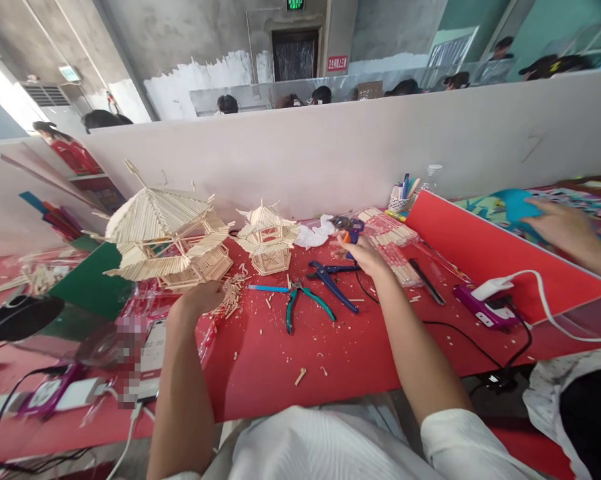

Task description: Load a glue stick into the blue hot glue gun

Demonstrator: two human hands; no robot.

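Note:
My right hand (359, 253) is wrapped round a blue hot glue gun (353, 233) with an orange trigger, held above the table's far middle. My left hand (200, 298) is closed beside a pile of short wooden stick pieces (234, 293), its fingertips mostly hidden. Right behind it stands a large pavilion model (163, 227) built of thin wooden sticks, with a tiered roof. A smaller stick pavilion (268, 240) is to its right. Between my hands lie green-handled pliers (300, 297), a light blue pen-like tool (269, 288) and a dark blue cutter (333, 280).
Bundled sticks in plastic wrap (390, 243) lie behind my right forearm. A red board (500, 260) divides off a neighbour's hand (560, 227). Power strips (485, 307) and cables sit at both sides. Scraps dot the red table (280, 373); a pale partition (330, 153) stands behind.

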